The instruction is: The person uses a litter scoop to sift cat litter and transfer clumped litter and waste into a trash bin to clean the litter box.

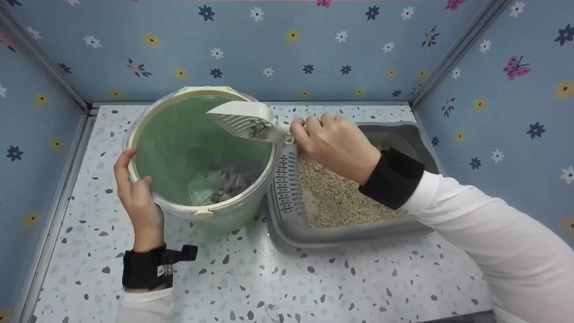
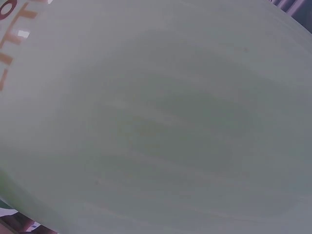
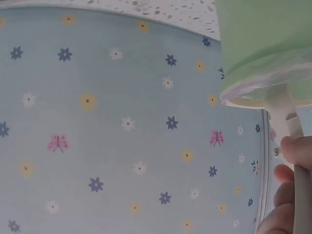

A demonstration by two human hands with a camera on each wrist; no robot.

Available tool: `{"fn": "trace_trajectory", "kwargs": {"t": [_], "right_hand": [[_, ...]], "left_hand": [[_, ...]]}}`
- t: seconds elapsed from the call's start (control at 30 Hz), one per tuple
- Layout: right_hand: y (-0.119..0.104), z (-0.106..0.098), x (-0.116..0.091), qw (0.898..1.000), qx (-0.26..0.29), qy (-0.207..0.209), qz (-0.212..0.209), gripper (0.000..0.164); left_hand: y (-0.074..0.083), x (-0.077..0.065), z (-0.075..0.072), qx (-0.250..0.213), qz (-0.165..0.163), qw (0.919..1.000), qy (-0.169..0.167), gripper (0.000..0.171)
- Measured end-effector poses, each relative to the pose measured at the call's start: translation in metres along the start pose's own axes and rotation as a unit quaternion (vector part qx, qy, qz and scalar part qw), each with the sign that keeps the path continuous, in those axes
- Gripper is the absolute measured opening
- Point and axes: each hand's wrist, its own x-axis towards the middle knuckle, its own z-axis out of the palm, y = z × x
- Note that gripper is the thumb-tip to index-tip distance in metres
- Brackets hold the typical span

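Observation:
My right hand (image 1: 338,143) grips the handle of a white slotted litter scoop (image 1: 251,117), which is tilted over the mouth of a green bin (image 1: 233,220). Some grey clumps (image 1: 258,130) lie in the scoop. In the right wrist view, fingers (image 3: 285,204) wrap the scoop handle (image 3: 287,117) beside the bin's rim. On the bin's left side, my left hand (image 1: 139,202) holds the rim, with its thumb inside the edge. More grey clumps (image 1: 233,181) lie at the bin's bottom, on a liner. The left wrist view is filled by the bin's blurred pale wall (image 2: 161,117).
Right of the bin stands a grey litter tray (image 1: 350,237) with beige pellets (image 1: 341,197) and a slotted left ledge (image 1: 287,188). Both rest on a speckled white tabletop (image 1: 224,287). Blue flowered panels (image 1: 269,49) enclose the back and sides.

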Motion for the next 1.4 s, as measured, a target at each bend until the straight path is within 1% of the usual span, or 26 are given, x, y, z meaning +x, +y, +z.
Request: {"fn": "trace_trajectory", "kwargs": {"t": [0.07, 0.13, 0.27, 0.33, 0.43, 0.5, 0.6, 0.67, 0.73, 0.83, 0.97, 1.07, 1.23, 1.37, 1.4], "right_hand": [[0.002, 0.0, -0.001, 0.999, -0.028, 0.029, -0.011, 0.027], [0.004, -0.001, -0.002, 0.998, -0.042, 0.052, -0.019, 0.027], [0.006, -0.001, -0.004, 0.996, -0.032, 0.075, -0.019, 0.026], [0.007, 0.0, -0.006, 0.997, 0.002, 0.075, -0.007, 0.024], [0.008, 0.003, -0.011, 0.994, 0.08, 0.068, 0.029, 0.019], [0.009, 0.005, -0.015, 0.987, 0.133, 0.064, 0.06, 0.016], [0.012, 0.009, -0.023, 0.975, 0.186, 0.054, 0.105, 0.014], [0.015, 0.01, -0.031, 0.964, 0.224, 0.042, 0.134, 0.013], [0.019, 0.011, -0.04, 0.951, 0.261, 0.023, 0.166, 0.014], [0.024, 0.01, -0.054, 0.921, 0.322, -0.015, 0.218, 0.019], [0.033, 0.014, -0.074, 0.884, 0.367, -0.062, 0.283, 0.026], [0.041, 0.019, -0.091, 0.859, 0.38, -0.096, 0.33, 0.029], [0.051, 0.029, -0.121, 0.817, 0.38, -0.159, 0.403, 0.034], [0.049, 0.041, -0.147, 0.793, 0.376, -0.194, 0.438, 0.038], [0.049, 0.044, -0.153, 0.789, 0.377, -0.2, 0.442, 0.039]], "left_hand": [[0.001, 0.0, 0.0, 0.005, -0.001, 1.0, 0.001, 0.062], [0.001, 0.0, -0.001, 0.01, -0.006, 0.9999, 0.003, 0.062], [0.002, 0.0, -0.002, 0.014, -0.014, 0.9998, 0.007, 0.063], [0.002, 0.0, -0.002, 0.014, -0.015, 0.9998, 0.006, 0.063], [0.002, 0.0, -0.003, 0.015, -0.013, 0.9998, 0.005, 0.063], [0.002, -0.001, -0.002, 0.015, -0.011, 0.9998, 0.003, 0.063], [0.002, -0.001, -0.002, 0.014, -0.011, 0.9998, 0.004, 0.063], [0.002, -0.001, -0.002, 0.015, -0.012, 0.9998, 0.004, 0.062], [0.002, -0.001, -0.001, 0.013, -0.014, 0.9998, 0.005, 0.062], [0.002, 0.0, 0.0, 0.014, -0.01, 0.9999, 0.004, 0.062], [0.002, 0.0, 0.001, 0.013, -0.003, 0.9999, 0.004, 0.062], [0.002, 0.0, 0.001, 0.016, -0.002, 0.9999, 0.005, 0.062], [0.003, 0.0, 0.0, 0.027, -0.002, 0.9996, 0.004, 0.062], [0.003, 0.0, 0.0, 0.027, -0.002, 0.9996, -0.001, 0.061], [0.003, 0.0, 0.001, 0.026, -0.003, 0.9997, -0.001, 0.061]]}}
